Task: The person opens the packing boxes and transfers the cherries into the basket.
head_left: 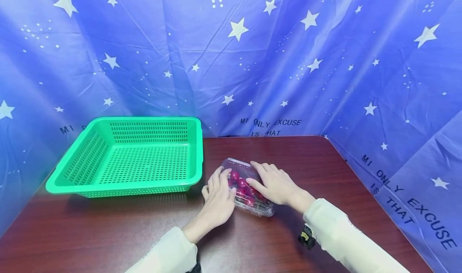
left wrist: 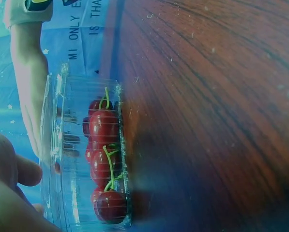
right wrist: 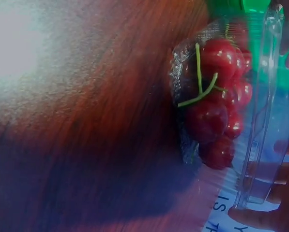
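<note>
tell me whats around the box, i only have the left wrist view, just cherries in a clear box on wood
Observer: A green basket stands on the table, to the left of the clear box and apart from it.
Operator: anything in the basket
Observer: Nothing shows inside it in the head view.
Operator: where are the hands
Observer: The left hand lies flat against the box's left side and the right hand rests on its lid, fingers straight.
Operator: is the lid shut
Observer: It looks closed in the head view; I cannot see a latch.

2 hands (head_left: 218,197) (head_left: 272,183) on clear cherry box (head_left: 249,189), beside green basket (head_left: 130,156)
</note>
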Demonstrator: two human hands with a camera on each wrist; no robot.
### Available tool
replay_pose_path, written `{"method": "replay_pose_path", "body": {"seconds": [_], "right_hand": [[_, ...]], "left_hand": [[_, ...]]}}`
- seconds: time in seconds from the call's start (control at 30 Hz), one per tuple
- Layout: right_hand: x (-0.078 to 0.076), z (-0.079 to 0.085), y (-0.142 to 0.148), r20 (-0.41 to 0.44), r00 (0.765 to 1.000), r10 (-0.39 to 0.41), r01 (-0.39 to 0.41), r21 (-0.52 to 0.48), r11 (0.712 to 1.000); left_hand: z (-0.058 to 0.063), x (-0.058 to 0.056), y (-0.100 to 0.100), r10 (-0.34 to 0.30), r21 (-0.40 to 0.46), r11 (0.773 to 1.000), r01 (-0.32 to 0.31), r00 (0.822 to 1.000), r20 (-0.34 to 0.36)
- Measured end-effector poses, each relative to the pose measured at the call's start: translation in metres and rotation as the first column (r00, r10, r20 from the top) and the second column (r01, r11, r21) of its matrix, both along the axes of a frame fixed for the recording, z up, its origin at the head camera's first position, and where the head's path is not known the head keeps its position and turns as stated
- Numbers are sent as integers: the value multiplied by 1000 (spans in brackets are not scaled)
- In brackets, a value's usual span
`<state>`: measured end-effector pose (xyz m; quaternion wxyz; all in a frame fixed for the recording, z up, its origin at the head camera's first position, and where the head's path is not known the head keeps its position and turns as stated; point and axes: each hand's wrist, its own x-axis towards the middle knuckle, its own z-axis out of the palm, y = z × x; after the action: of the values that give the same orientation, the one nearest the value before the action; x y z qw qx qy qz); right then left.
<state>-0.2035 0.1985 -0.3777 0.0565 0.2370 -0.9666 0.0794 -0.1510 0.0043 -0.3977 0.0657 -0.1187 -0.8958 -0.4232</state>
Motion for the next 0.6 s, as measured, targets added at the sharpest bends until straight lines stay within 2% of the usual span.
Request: {"method": "replay_pose_path", "body": {"seconds": [0.23,0.4,0.6], "right_hand": [[5,-2,5,-1,999,-32,32,-10,999],[11,-2,7,-8,998,-54,54,-18,998],[21,-3,0,-20,993,-120,120,8,993]], "left_hand": [[0,-5,-2,55,41,998,-57,998,38],[3,-10,-1,74,82,993,-83,992,100],[5,-17,4,126,168,974,-151,981,147]]}}
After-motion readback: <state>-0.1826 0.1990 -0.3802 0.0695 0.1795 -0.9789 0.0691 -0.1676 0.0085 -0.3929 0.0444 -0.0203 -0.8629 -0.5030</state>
